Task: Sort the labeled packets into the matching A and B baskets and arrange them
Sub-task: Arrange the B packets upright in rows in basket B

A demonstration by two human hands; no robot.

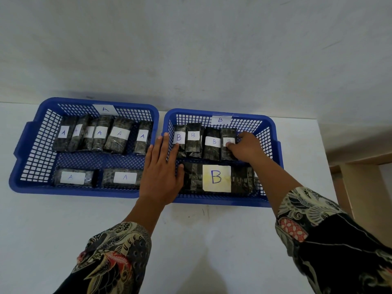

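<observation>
On the white surface [191, 240] two blue baskets stood side by side against the wall. The A basket [31, 158], on the left, held a back row of six dark packets labeled A [118, 134] leaning together, and two more A packets [73, 177] lying flat along its front. The left hand [161, 175] lay flat with straight fingers over the meeting rims of the two baskets, its grip released, fingertips touching the leftmost B packet [178, 138]. The B basket [273, 143], on the right, carried four upright packets labeled B in its back row and one large B packet [216, 178] lying flat in front. The right hand [246, 146] reached into the back row, its fingers curled around the rightmost B packet [228, 143], grasping it by its upper part. Both patterned sleeves [318, 230] showed at the bottom.
</observation>
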